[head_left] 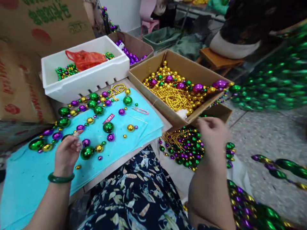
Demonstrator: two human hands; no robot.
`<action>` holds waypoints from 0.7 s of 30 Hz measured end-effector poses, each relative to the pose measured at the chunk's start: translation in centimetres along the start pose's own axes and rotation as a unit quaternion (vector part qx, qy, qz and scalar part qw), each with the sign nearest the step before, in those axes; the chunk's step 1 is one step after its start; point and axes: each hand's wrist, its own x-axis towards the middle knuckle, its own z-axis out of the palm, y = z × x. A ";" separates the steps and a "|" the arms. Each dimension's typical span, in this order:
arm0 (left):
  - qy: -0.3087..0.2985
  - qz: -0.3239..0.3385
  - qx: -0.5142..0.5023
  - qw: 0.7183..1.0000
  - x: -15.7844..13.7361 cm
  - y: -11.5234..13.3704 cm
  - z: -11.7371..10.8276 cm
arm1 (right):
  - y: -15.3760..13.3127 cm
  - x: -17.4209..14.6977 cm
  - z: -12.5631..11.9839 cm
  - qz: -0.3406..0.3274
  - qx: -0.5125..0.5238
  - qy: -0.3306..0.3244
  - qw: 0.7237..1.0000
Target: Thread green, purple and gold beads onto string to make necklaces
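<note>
My left hand (68, 151), with a green bangle (61, 178) on the wrist, is above the turquoise sheet (59, 199). Its fingers are pinched together; what they hold is too small to make out. Around it lies a bead garland (63, 122) of green, purple and gold balls. My right hand (213, 131) is raised at the near right corner of the cardboard box (165, 110), slightly blurred, its fingers curled closed on something I cannot see. Loose beads, a gold ball (130, 128) and pink-handled thread snips (141, 111) lie on the sheet.
Behind the sheet stands a white foam box (86, 75) with beads and a red bag (85, 60). Gold bead strings (170, 95) fill the cardboard box. Bead strands (187, 150) hang below it. A large bag of green beads (271, 76) and a seated person are at right.
</note>
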 end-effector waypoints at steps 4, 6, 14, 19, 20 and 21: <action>0.016 -0.012 -0.073 0.997 -0.4 0.6 0.6 | -7.2 -1.0 8.3 -0.104 0.037 -0.129 0.985; 0.016 -0.007 -0.084 0.996 -0.6 0.7 1.0 | -9.9 -1.6 11.3 -0.154 0.016 -0.186 0.970; -0.033 0.037 -0.020 0.999 -0.4 0.1 0.2 | -16.3 -5.2 17.2 -0.291 -0.022 -0.340 0.894; -0.035 0.056 0.074 0.995 -0.4 -0.1 -0.8 | -19.9 -6.6 20.4 -0.345 -0.040 -0.378 0.858; -0.042 0.057 0.086 0.994 -0.4 -0.1 -0.9 | -20.8 -6.9 20.9 -0.350 -0.028 -0.383 0.855; -0.049 0.057 0.094 0.993 -0.3 -0.1 -1.0 | -21.7 -7.2 21.3 -0.350 -0.004 -0.388 0.853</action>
